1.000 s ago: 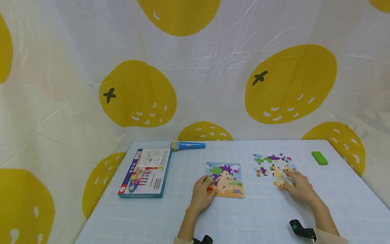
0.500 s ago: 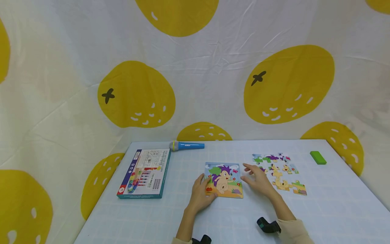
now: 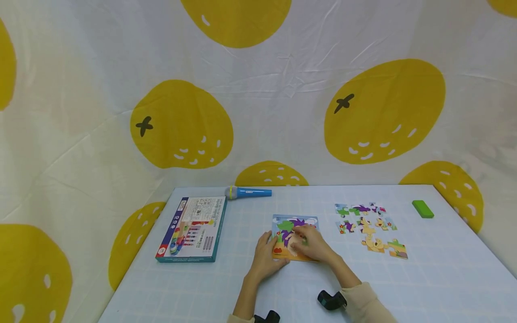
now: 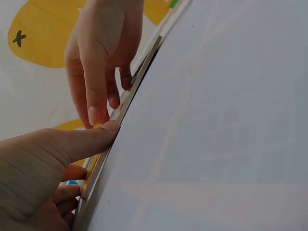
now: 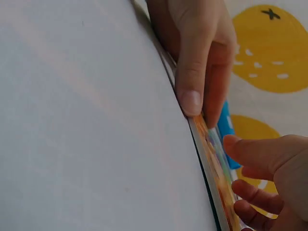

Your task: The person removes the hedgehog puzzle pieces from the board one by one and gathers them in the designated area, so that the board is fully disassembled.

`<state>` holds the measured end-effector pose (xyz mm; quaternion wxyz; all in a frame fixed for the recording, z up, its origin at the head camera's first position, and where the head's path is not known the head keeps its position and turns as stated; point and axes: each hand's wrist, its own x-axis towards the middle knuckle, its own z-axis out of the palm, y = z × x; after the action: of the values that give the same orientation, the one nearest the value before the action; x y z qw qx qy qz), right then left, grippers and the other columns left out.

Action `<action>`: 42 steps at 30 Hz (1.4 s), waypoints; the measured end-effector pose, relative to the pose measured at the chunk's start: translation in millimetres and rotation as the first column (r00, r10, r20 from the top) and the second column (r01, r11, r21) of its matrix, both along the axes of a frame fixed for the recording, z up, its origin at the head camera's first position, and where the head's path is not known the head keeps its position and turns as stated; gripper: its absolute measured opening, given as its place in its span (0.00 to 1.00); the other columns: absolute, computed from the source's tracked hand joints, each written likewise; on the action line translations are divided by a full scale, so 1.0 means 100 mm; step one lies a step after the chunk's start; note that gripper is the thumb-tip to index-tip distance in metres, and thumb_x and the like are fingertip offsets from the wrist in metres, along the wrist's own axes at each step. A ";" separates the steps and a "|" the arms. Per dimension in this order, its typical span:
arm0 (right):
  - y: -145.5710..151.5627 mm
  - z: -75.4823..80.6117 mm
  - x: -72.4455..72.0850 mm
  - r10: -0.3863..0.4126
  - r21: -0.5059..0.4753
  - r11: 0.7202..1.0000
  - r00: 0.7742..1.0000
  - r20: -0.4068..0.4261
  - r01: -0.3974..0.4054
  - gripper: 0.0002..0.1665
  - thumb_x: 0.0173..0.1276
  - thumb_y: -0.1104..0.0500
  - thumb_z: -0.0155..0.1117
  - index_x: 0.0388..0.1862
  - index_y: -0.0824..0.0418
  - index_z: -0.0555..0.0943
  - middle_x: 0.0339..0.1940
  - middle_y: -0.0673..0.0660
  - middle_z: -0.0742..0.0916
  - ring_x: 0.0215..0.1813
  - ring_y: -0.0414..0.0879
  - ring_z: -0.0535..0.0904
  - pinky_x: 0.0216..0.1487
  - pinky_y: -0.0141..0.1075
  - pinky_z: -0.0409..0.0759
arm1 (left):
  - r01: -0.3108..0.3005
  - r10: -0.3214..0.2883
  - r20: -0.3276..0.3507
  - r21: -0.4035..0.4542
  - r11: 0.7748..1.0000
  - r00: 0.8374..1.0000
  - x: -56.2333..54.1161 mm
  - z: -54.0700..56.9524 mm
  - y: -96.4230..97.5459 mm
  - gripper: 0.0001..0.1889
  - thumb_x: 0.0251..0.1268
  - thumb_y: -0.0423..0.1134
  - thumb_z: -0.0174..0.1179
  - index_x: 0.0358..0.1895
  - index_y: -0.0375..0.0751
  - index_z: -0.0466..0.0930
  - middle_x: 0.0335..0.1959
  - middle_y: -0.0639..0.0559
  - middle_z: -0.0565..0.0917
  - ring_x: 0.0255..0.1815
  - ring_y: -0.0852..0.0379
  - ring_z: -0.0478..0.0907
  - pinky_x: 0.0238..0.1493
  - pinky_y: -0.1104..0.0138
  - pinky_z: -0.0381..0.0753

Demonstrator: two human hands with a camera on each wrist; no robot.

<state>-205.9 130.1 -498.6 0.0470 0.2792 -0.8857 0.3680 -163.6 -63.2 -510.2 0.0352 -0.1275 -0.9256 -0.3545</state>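
A square hedgehog picture puzzle (image 3: 286, 237) lies flat near the middle of the table. My left hand (image 3: 264, 260) holds it at the near left corner, thumb along the near edge and fingers along the left side. My right hand (image 3: 317, 244) is over the right half of the picture, thumb and fingers apart, covering part of the hedgehog. In the right wrist view the puzzle's edge (image 5: 211, 163) runs between both hands, and no piece shows between the right fingers. Loose puzzle pieces (image 3: 367, 225) lie in small joined groups to the right.
A boxed toy set (image 3: 190, 233) lies at the left of the table. A blue toy microphone (image 3: 253, 193) is at the back edge, and a green block (image 3: 422, 209) sits at the back right. Dark wrist cameras (image 3: 331, 299) stick out near both sleeves.
My right hand has moved left from the loose pieces, past the puzzle's right side, to over the picture. The left hand has stayed at the puzzle's corner.
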 end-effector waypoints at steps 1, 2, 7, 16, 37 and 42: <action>-0.02 0.00 0.00 -0.012 0.018 1.000 1.000 0.010 0.012 0.26 0.59 0.57 0.68 0.52 0.72 0.78 0.47 0.65 0.83 0.49 0.59 0.77 0.51 0.56 0.75 | 0.001 -0.001 0.001 0.001 1.000 1.000 0.00 0.00 0.00 0.37 0.47 0.47 0.70 0.60 0.28 0.71 0.67 0.34 0.64 0.68 0.37 0.57 0.65 0.43 0.61; -0.05 0.00 0.01 -0.019 0.029 0.999 1.000 0.019 0.019 0.26 0.58 0.56 0.68 0.51 0.71 0.78 0.47 0.65 0.82 0.50 0.60 0.76 0.52 0.58 0.73 | 0.002 -0.002 -0.002 0.000 1.000 1.000 0.00 0.00 0.00 0.37 0.47 0.47 0.70 0.60 0.28 0.71 0.66 0.34 0.64 0.68 0.37 0.57 0.65 0.43 0.61; -0.13 0.00 0.02 -0.042 0.108 0.993 0.999 0.009 0.040 0.28 0.55 0.51 0.71 0.49 0.69 0.80 0.44 0.63 0.82 0.49 0.59 0.76 0.51 0.60 0.71 | -0.004 0.004 0.006 -0.005 1.000 1.000 -0.01 -0.01 0.00 0.38 0.47 0.48 0.71 0.60 0.29 0.71 0.66 0.34 0.64 0.68 0.37 0.58 0.65 0.44 0.61; -0.18 0.01 0.04 -0.006 0.114 0.993 1.000 0.008 0.005 0.21 0.56 0.53 0.70 0.44 0.66 0.83 0.37 0.57 0.80 0.38 0.47 0.72 0.38 0.43 0.69 | 0.003 -0.003 -0.013 0.023 1.000 1.000 -0.01 -0.02 -0.01 0.39 0.46 0.47 0.71 0.60 0.27 0.71 0.65 0.34 0.65 0.67 0.37 0.59 0.65 0.44 0.61; -0.22 0.03 0.09 0.016 0.087 0.996 1.000 0.004 -0.016 0.16 0.54 0.54 0.72 0.37 0.64 0.84 0.34 0.55 0.81 0.37 0.47 0.73 0.35 0.41 0.69 | 0.010 -0.008 -0.058 0.029 1.000 0.998 -0.01 -0.02 -0.01 0.39 0.44 0.45 0.73 0.59 0.25 0.70 0.64 0.32 0.67 0.66 0.35 0.61 0.63 0.43 0.62; -0.24 0.07 0.08 0.007 0.114 0.993 1.000 0.027 -0.010 0.18 0.53 0.52 0.73 0.36 0.64 0.83 0.34 0.55 0.81 0.38 0.47 0.73 0.36 0.45 0.70 | 0.003 -0.001 -0.040 0.032 0.999 0.999 -0.01 -0.01 -0.01 0.39 0.45 0.46 0.72 0.60 0.26 0.70 0.65 0.33 0.66 0.67 0.36 0.60 0.64 0.44 0.62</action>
<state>-197.8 106.4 -491.5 0.0174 0.2802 -0.9047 0.3206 -164.9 -63.8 -511.3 0.0552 -0.1348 -0.9189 -0.3667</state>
